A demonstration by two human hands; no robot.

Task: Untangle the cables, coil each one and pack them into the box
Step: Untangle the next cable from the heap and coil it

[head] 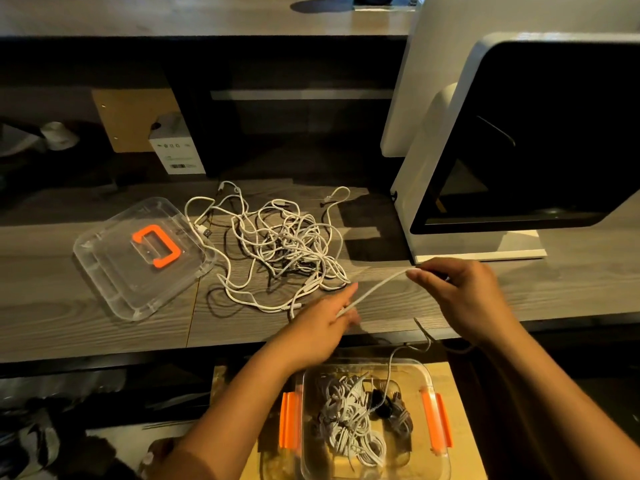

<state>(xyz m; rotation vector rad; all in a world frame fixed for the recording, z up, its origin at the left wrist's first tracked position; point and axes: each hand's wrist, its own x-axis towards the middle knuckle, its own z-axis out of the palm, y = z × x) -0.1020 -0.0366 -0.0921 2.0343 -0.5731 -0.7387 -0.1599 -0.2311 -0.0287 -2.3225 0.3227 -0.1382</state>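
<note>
**One white cable held taut between two hands**

The left hand [322, 323] and right hand [460, 296] each pinch one white cable [375, 288]. The tangle [284, 244] lies on the desk [69, 323] at 11 o'clock from them. The clear box [438, 422], holding coiled cables, sits at 6 o'clock.

Grey wood-grain desk [86, 334], clear lid [110, 275] flat at left, tangle of white cables [287, 244] beside it at centre, white machine [485, 249] standing at right, small carton [176, 150] at back left, clear box [367, 367] on a lower pale top [462, 393], perhaps a stool.
</note>
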